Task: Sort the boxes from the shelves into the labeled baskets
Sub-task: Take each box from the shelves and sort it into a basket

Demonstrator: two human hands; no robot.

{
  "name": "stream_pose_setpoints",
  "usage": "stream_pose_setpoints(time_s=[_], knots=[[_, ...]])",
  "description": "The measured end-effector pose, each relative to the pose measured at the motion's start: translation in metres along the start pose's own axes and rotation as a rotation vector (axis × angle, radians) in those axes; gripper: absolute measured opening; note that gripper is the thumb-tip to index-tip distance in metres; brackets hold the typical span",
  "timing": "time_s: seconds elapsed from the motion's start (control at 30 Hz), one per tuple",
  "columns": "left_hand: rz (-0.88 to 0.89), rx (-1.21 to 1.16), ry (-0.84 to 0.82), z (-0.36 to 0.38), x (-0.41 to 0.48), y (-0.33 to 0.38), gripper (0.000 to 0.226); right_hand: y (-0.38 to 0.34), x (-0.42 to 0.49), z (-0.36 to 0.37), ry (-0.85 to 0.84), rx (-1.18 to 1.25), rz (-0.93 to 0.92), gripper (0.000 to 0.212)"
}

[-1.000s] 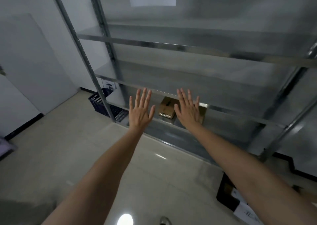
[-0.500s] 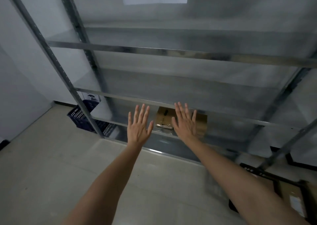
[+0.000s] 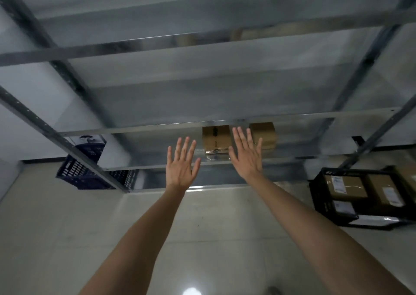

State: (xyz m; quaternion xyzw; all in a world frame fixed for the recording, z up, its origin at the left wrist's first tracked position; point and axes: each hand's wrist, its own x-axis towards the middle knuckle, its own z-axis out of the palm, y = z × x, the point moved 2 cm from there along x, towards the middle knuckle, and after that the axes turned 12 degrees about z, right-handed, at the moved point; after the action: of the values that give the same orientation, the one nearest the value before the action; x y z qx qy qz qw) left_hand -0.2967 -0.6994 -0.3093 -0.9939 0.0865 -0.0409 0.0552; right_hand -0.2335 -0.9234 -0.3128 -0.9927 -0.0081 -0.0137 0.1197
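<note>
My left hand (image 3: pixel 181 170) and right hand (image 3: pixel 246 157) were both flat, fingers spread, holding nothing. The brown taped cardboard box (image 3: pixel 215 138) sat just past my fingertips, between them, on the low grey metal shelf (image 3: pixel 146 166). I reckoned clamping both its sides, palms in, was the safest way.

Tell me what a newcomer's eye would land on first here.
Centre frame, the left hand and right hand reach out with spread fingers toward a low shelf of the metal rack. There a left brown box and a right brown box sit side by side. On the floor, a black basket at right holds labelled boxes, and a blue basket sits at left.
</note>
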Motion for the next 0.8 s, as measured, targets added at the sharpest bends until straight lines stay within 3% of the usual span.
stream_pose_setpoints(time_s=[0.3,0.6,0.8], knots=[[0.124,-0.015,-0.096,0.098,0.058,-0.018,0.073,-0.003,0.049,0.099,-0.048,-0.061,0.092,0.068],[0.070,-0.115,-0.060,0.189,0.139,-0.028,0.085,0.010,0.127,0.196,-0.072,-0.044,0.102,0.067],[0.025,-0.109,-0.054,0.266,0.173,-0.050,0.077,0.015,0.167,0.255,-0.082,-0.006,0.093,0.069]])
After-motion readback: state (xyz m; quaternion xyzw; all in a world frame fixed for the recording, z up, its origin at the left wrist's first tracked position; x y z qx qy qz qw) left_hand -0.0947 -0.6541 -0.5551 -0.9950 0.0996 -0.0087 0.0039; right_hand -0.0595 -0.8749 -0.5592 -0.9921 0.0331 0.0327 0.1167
